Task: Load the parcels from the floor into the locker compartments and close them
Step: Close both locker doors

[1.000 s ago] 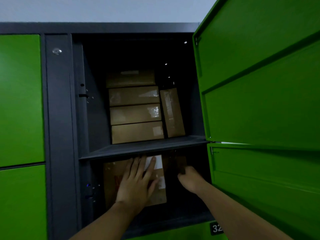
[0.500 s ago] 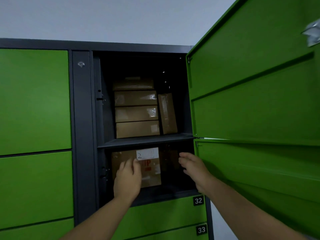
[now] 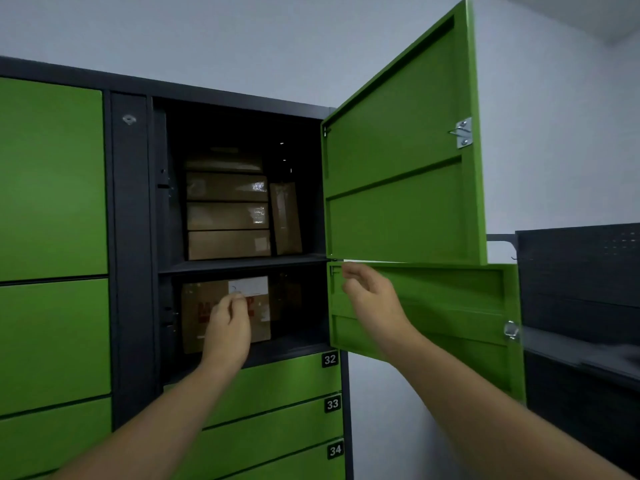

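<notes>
A brown cardboard parcel (image 3: 194, 320) with red print and a white label stands in the lower open compartment (image 3: 298, 306). My left hand (image 3: 228, 327) hovers in front of it with fingers loosely curled, holding nothing. My right hand (image 3: 374, 299) is raised before the inner face of the lower green door (image 3: 450, 306), fingers relaxed and empty. The upper compartment holds several stacked brown boxes (image 3: 227, 216) and one upright box (image 3: 285, 218). Its green door (image 3: 398, 168) stands wide open.
Closed green doors fill the left column (image 3: 52, 185). Doors numbered 32 (image 3: 277, 379), 33 and 34 sit closed below the open compartments. A dark grey metal cabinet (image 3: 581, 289) stands at the right behind the open doors.
Both hands have drawn back out of the lower compartment and off the parcel. The view has pulled away from the locker, and my right hand has moved toward the lower door.
</notes>
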Tool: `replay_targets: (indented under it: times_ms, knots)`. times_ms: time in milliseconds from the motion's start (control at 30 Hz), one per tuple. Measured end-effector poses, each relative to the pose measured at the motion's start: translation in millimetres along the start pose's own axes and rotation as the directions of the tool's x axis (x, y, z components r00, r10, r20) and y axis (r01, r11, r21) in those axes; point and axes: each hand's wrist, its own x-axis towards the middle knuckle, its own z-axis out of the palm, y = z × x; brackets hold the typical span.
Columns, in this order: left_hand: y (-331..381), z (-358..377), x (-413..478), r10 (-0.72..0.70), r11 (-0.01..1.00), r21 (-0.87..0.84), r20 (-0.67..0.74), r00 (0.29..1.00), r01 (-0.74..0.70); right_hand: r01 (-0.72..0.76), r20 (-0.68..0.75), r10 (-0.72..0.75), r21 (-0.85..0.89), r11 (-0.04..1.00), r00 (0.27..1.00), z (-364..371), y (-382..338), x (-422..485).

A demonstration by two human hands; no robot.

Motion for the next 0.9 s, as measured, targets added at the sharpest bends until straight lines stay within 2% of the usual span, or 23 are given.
replay_targets:
  times_ms: [167, 267, 367, 467, 567, 633, 667, 733, 800, 900]
  knots:
    - [34.4, 24.4, -12.5, -0.176, 0.962, -0.2, 0.06, 0.982, 0.185, -0.022, -0.008, 0.022, -0.005, 1.0, 1.0, -28.0, -22.9, -17.2]
    - [60.2, 33.3, -17.2, -0.162, 0.944, -0.274, 0.099, 0.982, 0.184, 0.042, -0.034, -0.042, 0.009, 0.999, 0.999, -47.5, -40.6, -25.6]
    - [94.4, 47.7, -19.9, -0.093, 0.933, -0.338, 0.109, 0.99, 0.125, 0.19, -0.055, -0.188, 0.033, 0.981, 0.981, -69.9, -69.6, -30.7]
    - [136.5, 69.2, -23.9, 0.002, 0.909, -0.414, 0.114, 0.994, 0.045, 0.38, -0.144, -0.375, 0.011, 0.925, 0.916, -97.1, -101.0, -32.5]
    - [180.1, 92.2, -32.0, 0.091, 0.876, -0.483, 0.13, 0.987, -0.018, 0.541, -0.281, -0.534, -0.06, 0.839, 0.797, -127.0, -122.0, -26.4]
    - [204.5, 107.1, -40.1, 0.106, 0.855, -0.518, 0.142, 0.984, -0.017, 0.57, -0.374, -0.579, -0.145, 0.808, 0.725, -145.9, -126.3, -16.7]
    - [214.9, 114.8, -44.8, 0.106, 0.849, -0.529, 0.149, 0.983, -0.011, 0.553, -0.404, -0.566, -0.162, 0.817, 0.718, -154.5, -125.3, -9.9]
    - [233.5, 128.6, -55.8, 0.098, 0.842, -0.539, 0.154, 0.983, 0.0, 0.464, -0.428, -0.46, -0.103, 0.88, 0.778, -167.4, -120.8, 0.5]
    - [247.6, 143.1, -64.1, 0.089, 0.839, -0.543, 0.164, 0.982, 0.014, 0.342, -0.385, -0.327, -0.03, 0.939, 0.863, -174.5, -112.9, 8.4]
    - [263.6, 159.3, -73.7, 0.08, 0.839, -0.543, 0.179, 0.98, 0.03, 0.251, -0.304, -0.24, -0.003, 0.968, 0.922, -175.3, -100.4, 14.7]
